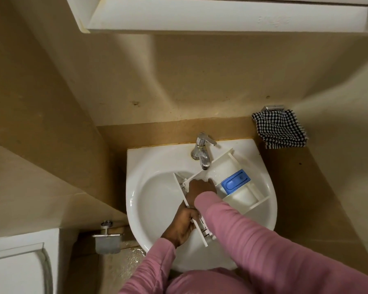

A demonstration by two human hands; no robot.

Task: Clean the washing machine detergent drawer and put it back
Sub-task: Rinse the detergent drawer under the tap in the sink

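Observation:
The white detergent drawer [242, 194] lies across the white sink [157, 166], under the chrome tap [202, 151]. A blue insert [235, 181] sits in its middle compartment. My left hand [182, 225] grips the drawer's front panel at the near end. My right hand [200, 187] reaches into the compartment below the spout, where water splashes; its fingers are hidden inside the drawer.
A black and white checked cloth [280, 128] hangs on a wall holder to the right. A metal toilet paper holder [107, 240] is fixed low on the left wall. A white cabinet [221, 15] hangs overhead. A toilet cistern [19, 268] is at bottom left.

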